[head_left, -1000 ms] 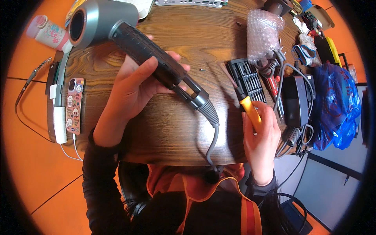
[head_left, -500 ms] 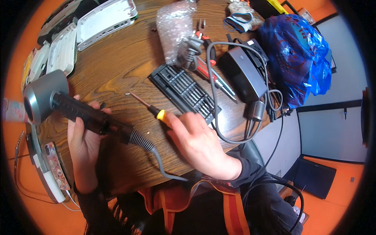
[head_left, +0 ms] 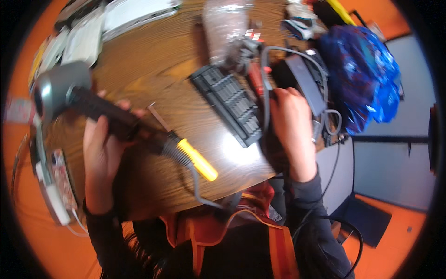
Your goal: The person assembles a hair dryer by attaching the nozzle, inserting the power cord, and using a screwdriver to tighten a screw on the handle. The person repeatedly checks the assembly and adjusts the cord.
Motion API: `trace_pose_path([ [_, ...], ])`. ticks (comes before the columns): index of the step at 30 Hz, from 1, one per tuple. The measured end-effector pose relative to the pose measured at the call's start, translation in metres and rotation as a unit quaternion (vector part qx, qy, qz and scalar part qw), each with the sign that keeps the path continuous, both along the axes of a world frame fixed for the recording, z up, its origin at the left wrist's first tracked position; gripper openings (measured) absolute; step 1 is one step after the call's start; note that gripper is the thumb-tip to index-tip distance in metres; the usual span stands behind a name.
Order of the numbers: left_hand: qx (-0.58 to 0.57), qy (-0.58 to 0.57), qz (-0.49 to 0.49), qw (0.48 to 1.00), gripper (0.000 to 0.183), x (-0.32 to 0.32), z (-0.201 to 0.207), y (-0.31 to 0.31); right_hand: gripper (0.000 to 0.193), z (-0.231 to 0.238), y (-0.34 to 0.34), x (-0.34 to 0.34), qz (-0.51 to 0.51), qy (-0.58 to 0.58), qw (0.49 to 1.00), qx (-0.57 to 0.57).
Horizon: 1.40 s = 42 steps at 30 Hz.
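Note:
My left hand is wrapped round the black handle of a grey hair dryer, held up over the left side of the table. Beside the dryer's cable end lies a screwdriver with a yellow handle, out of both hands. A black case of screwdriver bits sits at mid-table. My right hand is right of the case, with its fingers by the grey cable loop and the red-handled tools. Blur hides what those fingers touch.
A dark grey box-shaped device and a blue plastic bag stand at the right. Bubble wrap lies at the back. White plastic housings fill the far left, with a patterned phone nearer me.
My right hand has let go of the yellow screwdriver and moved right, toward the red-handled tools. The left hand still holds the hair dryer. The whole view has shifted slightly.

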<state>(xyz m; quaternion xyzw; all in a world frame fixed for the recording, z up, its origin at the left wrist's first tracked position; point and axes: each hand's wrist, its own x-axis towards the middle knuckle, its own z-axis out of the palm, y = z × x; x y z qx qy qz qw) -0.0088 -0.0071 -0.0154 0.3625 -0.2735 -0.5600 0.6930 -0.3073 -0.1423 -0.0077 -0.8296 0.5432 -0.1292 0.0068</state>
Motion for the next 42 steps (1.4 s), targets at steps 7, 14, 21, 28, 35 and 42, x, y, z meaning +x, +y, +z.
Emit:
trace_pose_path([
  [7,-0.036,-0.008,-0.046,0.998,0.051,0.005,-0.004,-0.004,0.011,0.035,0.049,-0.016,-0.117,-0.089,0.989,0.021],
  [14,-0.035,-0.049,-0.025,0.998,0.046,0.001,-0.003,-0.007,0.032,0.041,0.094,-0.004,-0.022,-0.370,0.917,0.146],
  [21,-0.010,-0.038,0.021,0.999,0.039,-0.004,-0.001,-0.005,0.027,0.036,0.090,0.062,0.186,-0.233,0.951,0.084],
  [28,0.017,-0.022,0.047,0.999,0.034,-0.009,0.001,-0.004,0.024,0.035,0.088,0.080,0.204,-0.224,0.950,0.084],
  [35,0.033,-0.006,0.062,0.998,0.035,-0.011,0.001,-0.004,0.026,0.037,0.085,0.081,0.204,-0.205,0.954,0.085],
  [42,0.033,-0.021,0.070,0.997,0.035,-0.012,0.001,-0.005,0.035,0.035,0.084,0.079,0.208,-0.213,0.953,0.056],
])
